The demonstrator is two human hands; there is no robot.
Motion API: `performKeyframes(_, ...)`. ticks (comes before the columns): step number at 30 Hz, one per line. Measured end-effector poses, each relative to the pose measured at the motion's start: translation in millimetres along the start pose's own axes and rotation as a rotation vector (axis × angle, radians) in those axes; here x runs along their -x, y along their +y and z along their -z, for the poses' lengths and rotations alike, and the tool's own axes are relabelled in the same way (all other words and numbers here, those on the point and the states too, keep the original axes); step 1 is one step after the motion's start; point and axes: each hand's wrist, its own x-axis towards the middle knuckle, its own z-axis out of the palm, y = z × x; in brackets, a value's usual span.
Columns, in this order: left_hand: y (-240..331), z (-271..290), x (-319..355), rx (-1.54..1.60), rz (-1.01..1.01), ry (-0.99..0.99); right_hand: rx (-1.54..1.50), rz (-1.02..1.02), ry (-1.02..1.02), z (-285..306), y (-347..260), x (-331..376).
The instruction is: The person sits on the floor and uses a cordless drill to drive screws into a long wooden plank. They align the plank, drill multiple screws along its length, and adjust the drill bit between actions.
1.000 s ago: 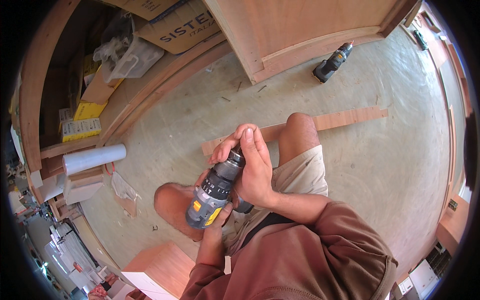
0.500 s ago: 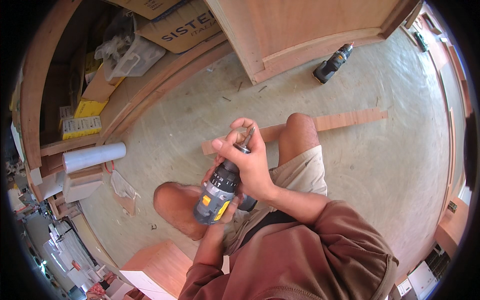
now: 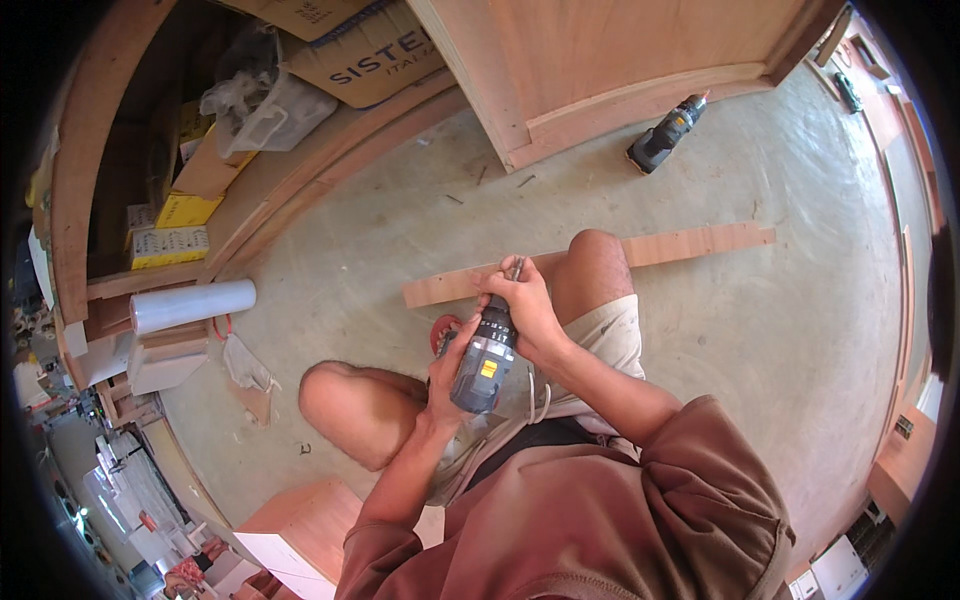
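A grey and black cordless drill [image 3: 484, 372] with a yellow-orange switch is held over my lap, its chuck end pointing away from me. My left hand [image 3: 445, 380] is wrapped round the drill from its left side; the grip is mostly hidden. At the front end, my right hand [image 3: 528, 312] is closed with its fingers pinched round the metal bit [image 3: 516, 267]. Only the bit's tip shows above those fingers. Just past my hands, a long flat wooden strip [image 3: 690, 243] lies on the floor, passing behind my right knee.
Another cordless drill [image 3: 668, 134] lies on the floor beside a wooden panel [image 3: 620, 70]. At the left, a wooden shelf holds a cardboard box [image 3: 385, 55], a clear plastic bin [image 3: 275, 125] and yellow boxes [image 3: 172, 246]. Beside it sits a roll of clear film [image 3: 195, 305].
The drill has shifted to the right and swung straighter away from me. My right fingers, looser and partly raised before, are now closed round the bit.
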Motion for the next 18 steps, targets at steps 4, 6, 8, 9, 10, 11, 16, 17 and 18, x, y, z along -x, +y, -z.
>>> performKeyframes(4, 4.0, -5.1, -3.3, -0.171, -0.066, -0.015, -0.078, -0.001, -0.028, 14.0, 1.9, -1.0)
performKeyframes(6, 7.4, -7.5, -2.2, -0.226, -0.079, -0.018, -0.104, 0.014, -0.027, 15.0, 2.4, 1.2)
performKeyframes(8, 12.1, -8.6, -3.2, -0.179, -0.036, -0.056, -0.121, 0.025, -0.022, 14.3, -0.6, 0.1)
performKeyframes(9, 15.4, -8.8, -3.8, -0.122, -0.015, -0.070, -0.097, 0.008, -0.020, 14.5, -3.0, 1.5)
performKeyframes(10, 18.8, -8.3, -4.4, -0.065, 0.005, -0.084, -0.073, -0.010, -0.019, 14.5, -6.5, 3.8)
performKeyframes(11, 20.4, -8.0, -4.3, -0.007, 0.025, -0.097, -0.049, -0.028, -0.017, 14.2, -9.4, 5.3)
performKeyframes(16, 15.1, -10.9, 2.4, 0.049, 0.136, -0.214, 0.084, -0.087, 0.015, 29.9, -14.4, 1.8)
performKeyframes(17, 15.4, -12.6, 1.8, 0.016, 0.124, -0.220, 0.111, -0.095, 0.023, 35.8, -13.0, -1.1)
performKeyframes(18, 15.3, -13.8, -0.1, -0.020, 0.109, -0.226, 0.137, -0.101, 0.028, 40.3, -11.9, -5.1)
